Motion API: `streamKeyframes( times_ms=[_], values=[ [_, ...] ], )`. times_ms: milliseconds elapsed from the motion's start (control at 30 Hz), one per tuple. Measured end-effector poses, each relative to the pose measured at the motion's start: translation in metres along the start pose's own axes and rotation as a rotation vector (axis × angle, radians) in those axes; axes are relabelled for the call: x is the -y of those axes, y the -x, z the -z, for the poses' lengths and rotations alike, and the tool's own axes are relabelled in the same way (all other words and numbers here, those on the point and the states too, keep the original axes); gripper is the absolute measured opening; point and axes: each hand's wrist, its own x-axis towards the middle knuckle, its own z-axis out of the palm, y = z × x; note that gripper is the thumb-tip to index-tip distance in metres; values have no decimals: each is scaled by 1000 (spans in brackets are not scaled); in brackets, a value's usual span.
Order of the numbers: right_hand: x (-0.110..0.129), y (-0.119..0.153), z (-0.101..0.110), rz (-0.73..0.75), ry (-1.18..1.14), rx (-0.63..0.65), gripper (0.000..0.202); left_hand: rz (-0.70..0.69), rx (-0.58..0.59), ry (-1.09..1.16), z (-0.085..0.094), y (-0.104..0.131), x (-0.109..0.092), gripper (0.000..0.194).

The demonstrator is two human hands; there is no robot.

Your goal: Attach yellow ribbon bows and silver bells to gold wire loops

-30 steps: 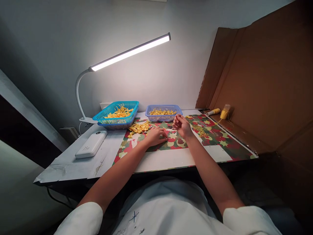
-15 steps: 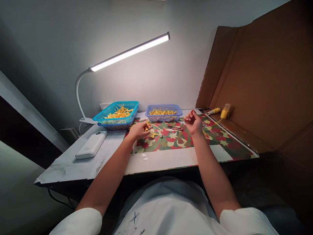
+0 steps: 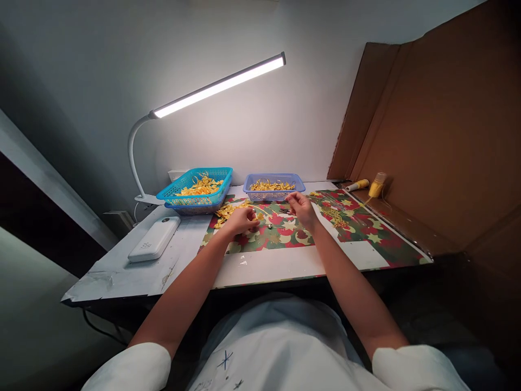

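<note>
My left hand (image 3: 241, 221) is closed in a pinch on a yellow ribbon piece (image 3: 259, 216) over the patterned sheet. Just left of it lies a pile of yellow ribbon pieces (image 3: 226, 213). My right hand (image 3: 302, 208) is raised to the right, fingers pinched together; what they hold, if anything, is too small to make out. Dark-handled snips (image 3: 285, 211) lie beside and partly behind it. Between the hands, a small silvery bead (image 3: 269, 226) rests on the patterned sheet (image 3: 280, 239).
A blue basket (image 3: 173, 197) and a purple basket (image 3: 274, 196) hold yellow pieces at the back. A white power bank (image 3: 154, 239) and a lit lamp (image 3: 140, 163) are left. Gold cord (image 3: 337, 219), a yellow glue bottle (image 3: 376, 186) and cardboard (image 3: 439, 125) are right.
My right hand has moved left and inward, now near the snips. My left hand has shifted slightly right with a yellow piece, uncovering more of the ribbon pile.
</note>
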Motion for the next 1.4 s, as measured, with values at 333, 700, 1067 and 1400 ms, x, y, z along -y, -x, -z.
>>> streamKeyframes(
  times_ms=[333,700,1067,1400],
  values=[
    [3,8,-5,-5,176,112,35,28,-62,437,2,-2,-10,45],
    [2,20,-16,43,514,108,24,52,27,613,2,4,-19,46],
    [-7,20,-27,92,470,177,28,-44,151,617,0,9,-27,38],
    [-10,23,-27,133,523,132,22,-75,139,607,-2,9,-28,34]
  ],
)
